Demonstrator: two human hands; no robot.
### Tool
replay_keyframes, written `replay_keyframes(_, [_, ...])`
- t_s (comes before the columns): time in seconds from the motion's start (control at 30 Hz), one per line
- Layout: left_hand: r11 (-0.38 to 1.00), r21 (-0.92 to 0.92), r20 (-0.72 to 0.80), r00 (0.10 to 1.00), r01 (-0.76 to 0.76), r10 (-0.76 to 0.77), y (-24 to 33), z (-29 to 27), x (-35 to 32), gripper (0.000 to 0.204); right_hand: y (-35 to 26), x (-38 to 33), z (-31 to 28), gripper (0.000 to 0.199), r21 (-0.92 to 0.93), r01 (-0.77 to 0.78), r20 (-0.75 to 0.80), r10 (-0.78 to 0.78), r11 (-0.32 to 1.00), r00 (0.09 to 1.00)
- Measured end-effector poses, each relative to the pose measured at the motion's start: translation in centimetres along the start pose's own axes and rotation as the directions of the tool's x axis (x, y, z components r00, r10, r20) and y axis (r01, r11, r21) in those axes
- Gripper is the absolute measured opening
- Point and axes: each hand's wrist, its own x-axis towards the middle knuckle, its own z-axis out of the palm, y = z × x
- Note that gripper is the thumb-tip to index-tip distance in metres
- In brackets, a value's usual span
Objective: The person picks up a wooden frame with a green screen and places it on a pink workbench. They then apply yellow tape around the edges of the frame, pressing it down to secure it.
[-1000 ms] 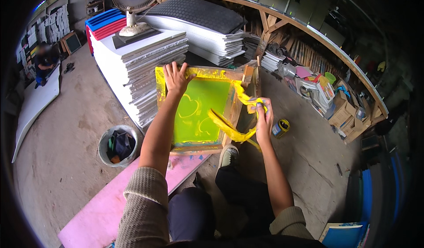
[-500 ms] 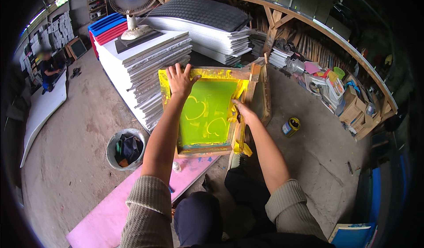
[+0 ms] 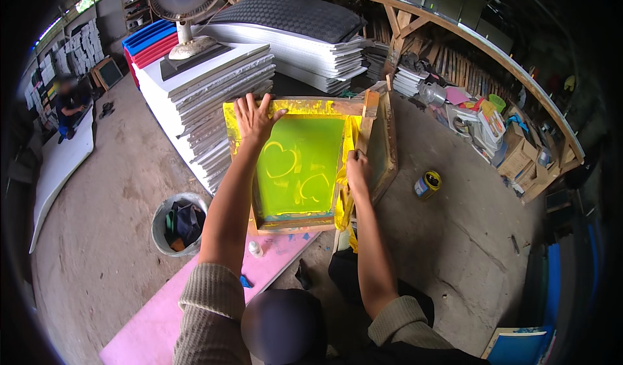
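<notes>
A wooden screen-printing frame (image 3: 311, 106) stands tilted in front of me, its green mesh marked with yellow heart outlines and its wood smeared with yellow paint. My left hand (image 3: 255, 119) grips its upper left edge, fingers over the top and thumb along the rail. At the right rail my right hand (image 3: 359, 172) is closed round a limp, yellow-smeared strip (image 3: 341, 214), which hangs below the fist; its material I cannot make out. Behind, on the right, leans another wooden frame (image 3: 390, 147). A pink board (image 3: 175, 313) lies below with a small white bottle (image 3: 255, 248) on it.
Stacked white sheets (image 3: 227, 99) and a fan (image 3: 185, 27) stand at the back left. A bucket of rags (image 3: 162, 235) is on the left, an open paint can (image 3: 427, 184) on the floor to the right. Far left, a person (image 3: 68, 108) sits by a white sheet.
My right hand has turned and closed into a fist on the yellow strip, shifting slightly down along the rail. The left hand keeps its place on the frame.
</notes>
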Motion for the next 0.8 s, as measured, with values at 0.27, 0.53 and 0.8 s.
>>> replay_keyframes(0.27, [0.999, 0.021, -0.026, 0.999, -0.03, 0.031, -0.4, 0.6, -0.2, 0.058, -0.9, -1.9, -0.8, 0.046, -0.03, -0.051, -0.024, 0.05, 0.998, 0.998])
replay_keyframes(0.53, [0.999, 0.034, 0.053, 0.999, -0.013, 0.011, -0.1, 0.6, -0.1, 0.063, -0.5, -2.9, 0.2, 0.034, -0.079, 0.101, -0.185, -0.114, 0.992, 0.976])
replay_keyframes(0.8, [1.0, 0.011, 0.092, 0.996, 0.01, -0.011, 0.1, 0.9, 0.4, 0.064, 2.0, -1.6, 0.2, 0.024, -0.334, 0.395, -0.295, -0.493, 0.856, 0.818])
